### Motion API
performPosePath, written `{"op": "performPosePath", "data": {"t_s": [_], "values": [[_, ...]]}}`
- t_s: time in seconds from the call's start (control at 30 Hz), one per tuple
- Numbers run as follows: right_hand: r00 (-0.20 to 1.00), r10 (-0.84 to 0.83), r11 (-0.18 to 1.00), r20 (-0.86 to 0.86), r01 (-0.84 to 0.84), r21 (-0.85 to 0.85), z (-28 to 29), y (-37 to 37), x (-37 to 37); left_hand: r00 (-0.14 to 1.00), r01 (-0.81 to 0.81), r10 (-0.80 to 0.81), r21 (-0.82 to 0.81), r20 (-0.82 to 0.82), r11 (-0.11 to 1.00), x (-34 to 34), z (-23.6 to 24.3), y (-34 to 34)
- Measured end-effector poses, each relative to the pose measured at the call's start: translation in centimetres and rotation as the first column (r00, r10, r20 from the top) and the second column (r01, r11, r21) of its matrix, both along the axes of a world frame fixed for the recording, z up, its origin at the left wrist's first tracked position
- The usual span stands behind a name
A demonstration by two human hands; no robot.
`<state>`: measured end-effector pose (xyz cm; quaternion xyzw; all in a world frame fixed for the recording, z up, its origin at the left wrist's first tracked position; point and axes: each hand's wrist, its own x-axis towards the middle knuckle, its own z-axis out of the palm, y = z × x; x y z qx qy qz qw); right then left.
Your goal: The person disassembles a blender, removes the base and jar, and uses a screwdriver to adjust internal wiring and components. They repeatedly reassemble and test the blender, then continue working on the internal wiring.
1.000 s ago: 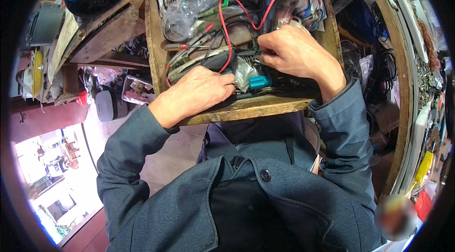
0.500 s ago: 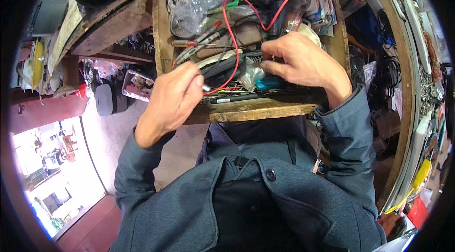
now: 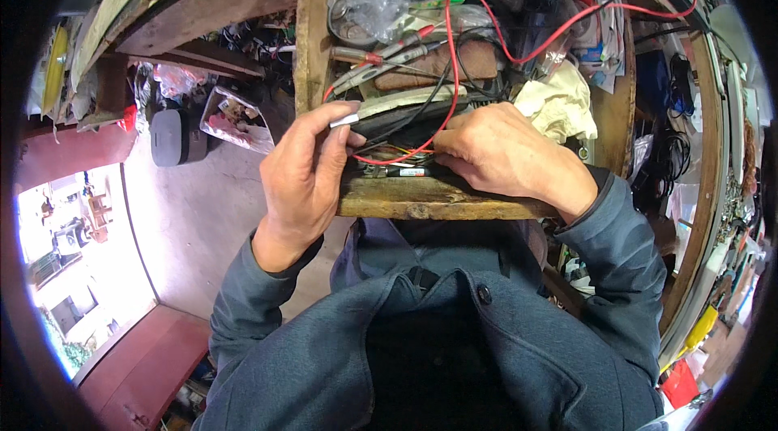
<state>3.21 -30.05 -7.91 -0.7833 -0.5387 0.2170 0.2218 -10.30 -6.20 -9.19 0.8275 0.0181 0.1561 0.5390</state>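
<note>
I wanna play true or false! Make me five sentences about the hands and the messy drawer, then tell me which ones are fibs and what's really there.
1. The left hand pinches something small and white. True.
2. A blue cable loops over the clutter. False: it is a red cable.
3. The right hand wears a glove. False: it is bare.
4. Crumpled clear plastic lies in the wooden drawer. True.
5. The jacket sleeves are bright orange. False: the right sleeve and left sleeve are dark blue-grey.
</note>
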Motion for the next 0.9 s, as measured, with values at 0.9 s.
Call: {"op": "performPosePath", "data": {"t_s": [0.9], "values": [[0.996,0.050,0.985,-0.075,-0.037,0.166,-1.3,2.2,-0.4,0.946,0.238,-0.315,0.506,0.070,0.829,0.3,2.1,0.3]]}}
